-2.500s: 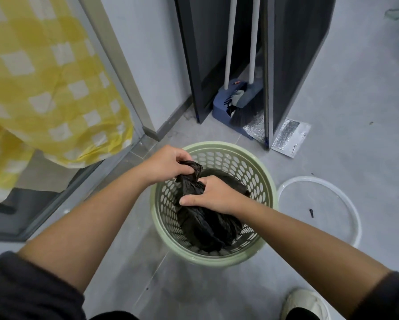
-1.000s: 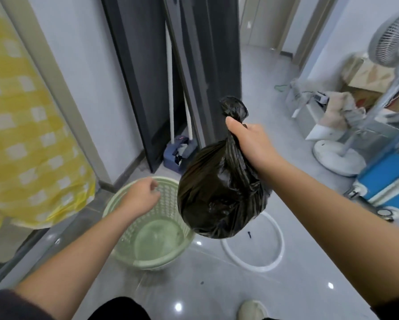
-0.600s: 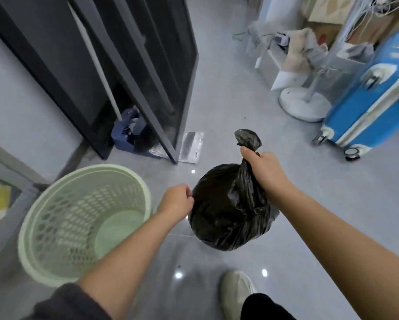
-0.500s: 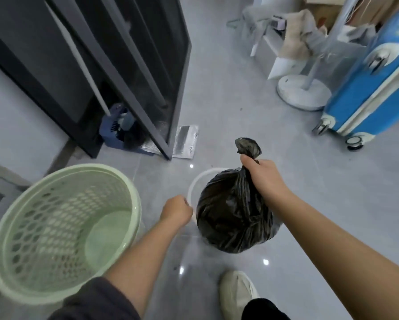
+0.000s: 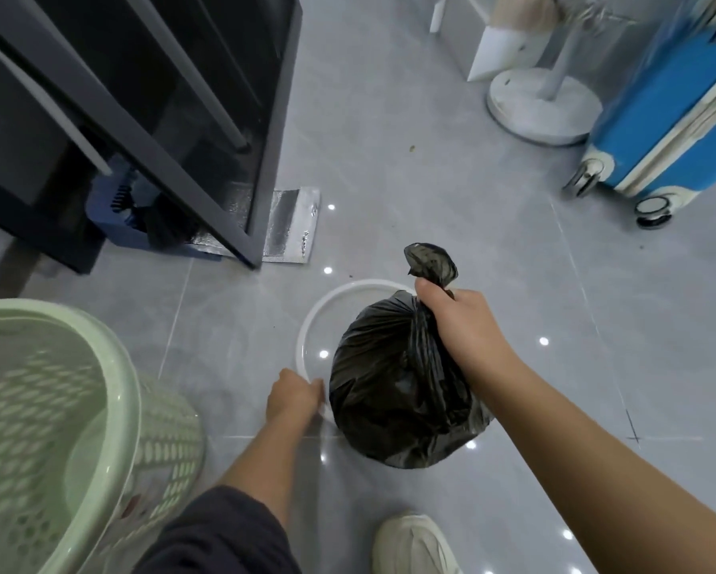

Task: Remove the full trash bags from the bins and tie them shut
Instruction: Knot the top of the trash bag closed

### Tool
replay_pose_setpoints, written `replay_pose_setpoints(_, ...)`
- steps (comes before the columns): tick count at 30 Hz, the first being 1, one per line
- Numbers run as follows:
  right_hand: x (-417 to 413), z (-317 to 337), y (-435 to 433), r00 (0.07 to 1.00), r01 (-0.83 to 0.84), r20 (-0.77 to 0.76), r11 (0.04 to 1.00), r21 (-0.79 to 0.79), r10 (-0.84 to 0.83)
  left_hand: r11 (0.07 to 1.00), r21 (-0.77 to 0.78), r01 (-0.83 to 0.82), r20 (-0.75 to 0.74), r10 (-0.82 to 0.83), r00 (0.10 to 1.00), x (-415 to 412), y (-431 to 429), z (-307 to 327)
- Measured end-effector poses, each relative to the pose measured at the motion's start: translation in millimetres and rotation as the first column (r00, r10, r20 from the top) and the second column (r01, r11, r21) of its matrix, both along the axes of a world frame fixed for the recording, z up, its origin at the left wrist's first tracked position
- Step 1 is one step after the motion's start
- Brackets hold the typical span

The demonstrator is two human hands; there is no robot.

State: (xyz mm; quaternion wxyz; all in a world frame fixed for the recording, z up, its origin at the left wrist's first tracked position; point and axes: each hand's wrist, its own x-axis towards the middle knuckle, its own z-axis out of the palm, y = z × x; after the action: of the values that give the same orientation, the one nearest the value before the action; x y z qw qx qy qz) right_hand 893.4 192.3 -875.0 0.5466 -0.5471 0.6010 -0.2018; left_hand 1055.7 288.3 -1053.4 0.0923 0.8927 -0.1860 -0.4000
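A full black trash bag hangs in the air above the grey floor, its neck gathered in my right hand, which grips it just below the bunched top. The pale green perforated bin stands at lower left with no bag in it. A white plastic ring lies on the floor under the bag. My left hand is low at the ring's near edge, fingers curled on it right beside the bag.
A dark glass door stands open at upper left, with a blue dustpan and a silver foil pouch at its foot. A fan base and blue suitcase sit at upper right. My shoe is at the bottom.
My right hand lifted the bag out of the bin and carried it right, over the white ring. My left hand left the bin's rim and dropped down to the ring.
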Motion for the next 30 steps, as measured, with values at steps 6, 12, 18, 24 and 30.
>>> replay_pose_setpoints(6, 1, -3, -1, 1.000, 0.006, 0.013, 1.000, 0.009, -0.006, 0.999, -0.003, -0.046, 0.017, 0.046, 0.999, 1, -4, 2)
replay_pose_setpoints(12, 11, 1, 2, 0.999, -0.008, 0.034, 1.000, -0.007, 0.008, 0.994, -0.071, -0.086, 0.059, 0.091, 0.994, 10, -1, 15)
replay_pose_setpoints(18, 21, 16, 6, 0.999, -0.004, 0.048, 1.000, -0.004, 0.004, 0.984, -0.178, -0.003, 0.148, 0.029, 0.989, 25, 9, 42)
replay_pose_setpoints(24, 24, 44, 9, 0.998, -0.012, 0.069, 0.999, -0.040, 0.015, 0.928, -0.338, 0.158, 0.309, -0.049, 0.950, 35, 21, 88)
replay_pose_setpoints(30, 28, 82, 20, 0.994, -0.113, -0.015, 0.990, -0.079, 0.112, 0.871, -0.339, 0.356, 0.523, -0.140, 0.841, 45, 28, 164)
